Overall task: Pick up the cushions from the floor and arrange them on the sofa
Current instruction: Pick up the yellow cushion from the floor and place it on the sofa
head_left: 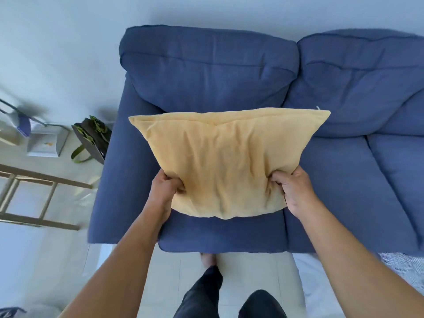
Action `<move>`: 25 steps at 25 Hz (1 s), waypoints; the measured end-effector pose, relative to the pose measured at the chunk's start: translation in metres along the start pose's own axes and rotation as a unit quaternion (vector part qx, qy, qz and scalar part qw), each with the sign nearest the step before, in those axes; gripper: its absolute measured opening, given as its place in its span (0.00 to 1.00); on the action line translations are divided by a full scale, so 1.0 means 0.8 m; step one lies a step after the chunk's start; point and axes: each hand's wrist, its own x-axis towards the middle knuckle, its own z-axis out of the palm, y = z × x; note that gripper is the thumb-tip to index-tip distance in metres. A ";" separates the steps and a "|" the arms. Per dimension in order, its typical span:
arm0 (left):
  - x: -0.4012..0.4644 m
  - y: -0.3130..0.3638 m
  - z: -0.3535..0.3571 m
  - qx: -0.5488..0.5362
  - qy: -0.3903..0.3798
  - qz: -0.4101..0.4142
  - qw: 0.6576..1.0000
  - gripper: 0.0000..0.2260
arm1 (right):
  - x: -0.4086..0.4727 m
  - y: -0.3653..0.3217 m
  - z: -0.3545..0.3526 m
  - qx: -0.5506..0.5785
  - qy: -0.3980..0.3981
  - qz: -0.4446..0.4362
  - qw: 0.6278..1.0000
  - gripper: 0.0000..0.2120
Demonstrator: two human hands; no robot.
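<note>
A pale yellow cushion (224,161) is held over the left seat of the blue sofa (206,74). My left hand (166,187) grips its lower left edge and my right hand (294,189) grips its lower right edge, fingers pinching the fabric. The cushion's far edge points at the sofa's back cushions. I cannot tell whether its underside rests on the seat. No other loose cushion shows.
Left of the sofa a dark bag with green straps (91,138) stands on the pale floor beside a white box (46,141). A wooden frame (34,198) lies further left. My legs (206,294) stand at the sofa's front edge. A white rug (403,267) shows at right.
</note>
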 end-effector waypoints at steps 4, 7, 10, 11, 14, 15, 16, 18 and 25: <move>0.101 0.058 0.019 0.015 -0.005 0.005 1.000 0.22 | 0.091 -0.039 0.041 -0.010 0.016 0.007 1.000 0.24; 0.167 0.081 0.030 0.020 -0.001 0.018 1.000 0.25 | 0.157 -0.052 0.063 -0.002 0.027 0.013 1.000 0.22; 0.236 0.076 0.043 0.039 0.004 -0.013 0.999 0.27 | 0.231 -0.047 0.082 -0.023 0.032 0.036 0.999 0.21; 0.255 0.070 0.049 0.054 -0.005 -0.034 0.998 0.28 | 0.254 -0.039 0.084 -0.041 0.031 0.052 0.997 0.21; 0.296 0.057 0.065 0.100 -0.034 -0.092 0.990 0.27 | 0.308 -0.024 0.092 -0.145 -0.001 0.111 0.983 0.24; 0.305 0.057 0.067 0.106 -0.036 -0.103 0.988 0.27 | 0.318 -0.024 0.094 -0.166 0.002 0.120 0.979 0.25; 0.315 0.062 0.070 0.107 -0.027 -0.107 0.988 0.26 | 0.327 -0.029 0.096 -0.167 0.015 0.121 0.978 0.24; 0.332 0.089 0.071 0.096 0.013 -0.090 0.991 0.25 | 0.343 -0.054 0.099 -0.116 0.050 0.099 0.987 0.20; 0.380 0.204 0.082 0.034 0.109 -0.009 0.993 0.15 | 0.376 -0.168 0.098 0.039 0.054 0.012 0.998 0.07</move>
